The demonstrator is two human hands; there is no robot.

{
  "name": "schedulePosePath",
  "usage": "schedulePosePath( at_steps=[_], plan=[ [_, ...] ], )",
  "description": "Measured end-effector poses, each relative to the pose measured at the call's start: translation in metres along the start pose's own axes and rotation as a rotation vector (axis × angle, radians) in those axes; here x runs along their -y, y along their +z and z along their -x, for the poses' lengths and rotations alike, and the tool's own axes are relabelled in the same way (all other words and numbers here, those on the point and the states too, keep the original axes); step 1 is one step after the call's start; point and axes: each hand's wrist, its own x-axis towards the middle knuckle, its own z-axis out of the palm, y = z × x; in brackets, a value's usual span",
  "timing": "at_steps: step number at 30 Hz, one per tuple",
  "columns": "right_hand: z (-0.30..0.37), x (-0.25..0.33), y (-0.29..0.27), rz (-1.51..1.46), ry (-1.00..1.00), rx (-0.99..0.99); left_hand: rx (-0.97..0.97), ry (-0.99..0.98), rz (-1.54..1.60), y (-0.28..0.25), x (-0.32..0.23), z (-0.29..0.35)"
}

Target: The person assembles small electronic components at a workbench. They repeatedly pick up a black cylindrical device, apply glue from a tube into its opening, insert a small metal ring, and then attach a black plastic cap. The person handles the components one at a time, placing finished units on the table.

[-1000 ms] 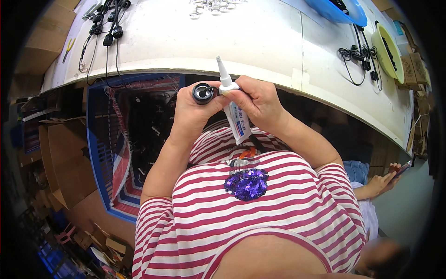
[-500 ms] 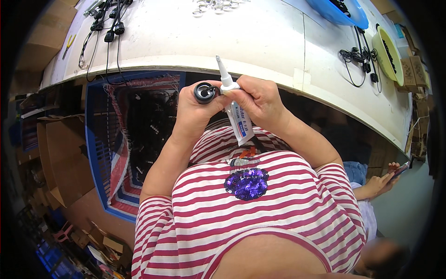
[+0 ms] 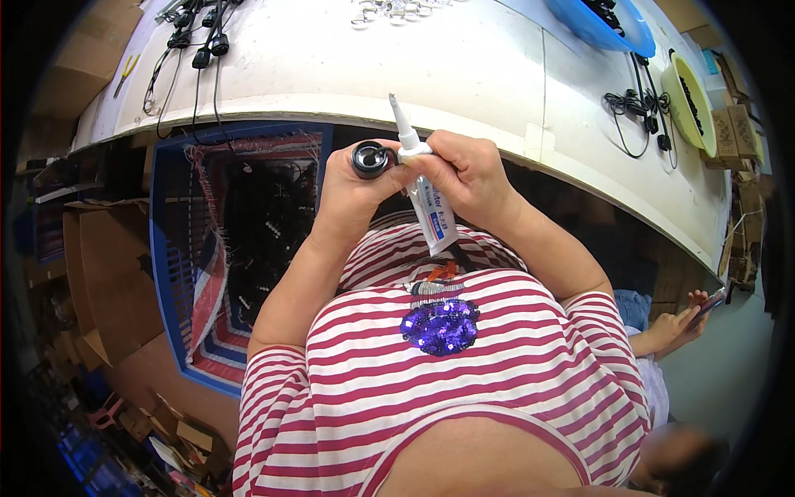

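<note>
My left hand is closed around a black round socket, its open end turned up so the hollow inside shows. Close beside it, my right hand grips a white squeeze tube near its neck. The tube's long tapered nozzle points up and away from me toward the table, while its flat end hangs toward my striped shirt. Both hands meet in front of my chest, at the table's near edge; fingers hide part of the tube's neck and most of the socket's body.
On the white table lie black corded sockets, small clear pieces and yellow-handled pliers. A blue basin and yellow basin stand right. A lined blue crate sits left. Another person holds a phone.
The view has shifted slightly, and both hands sit a little farther up and right in it. The grip on the socket and the tube stays the same.
</note>
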Motion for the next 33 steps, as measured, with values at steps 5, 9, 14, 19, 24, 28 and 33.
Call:
schedulePosePath(
  at_steps=[5, 9, 14, 19, 24, 28, 33],
  plan=[
    [-0.008, 0.006, -0.016, -0.212, 0.154, 0.043, 0.027, 0.071, -0.077, 0.011, -0.017, -0.003],
    [-0.012, 0.020, -0.044, -0.655, 0.472, 0.106, 0.017, 0.324, -0.010, 0.001, 0.000, -0.006],
    [-0.004, 0.008, -0.063, -1.269, 0.525, 0.289, 0.173, 0.251, -0.167, -0.009, -0.005, -0.007],
    [0.003, 0.010, -0.059, -1.477, 0.579, 0.471, 0.221, 0.227, -0.180, -0.011, -0.005, -0.006],
    [0.006, 0.020, -0.048, -1.494, 0.646, 0.542, 0.125, 0.060, -0.311, 0.003, -0.024, 0.003],
    [0.007, 0.027, -0.039, -1.419, 0.763, 0.538, 0.135, 0.102, -0.327, -0.001, -0.017, 0.006],
    [0.004, 0.028, -0.031, -1.364, 0.876, 0.525, 0.081, 0.116, -0.409, -0.010, -0.008, 0.002]
  ],
)
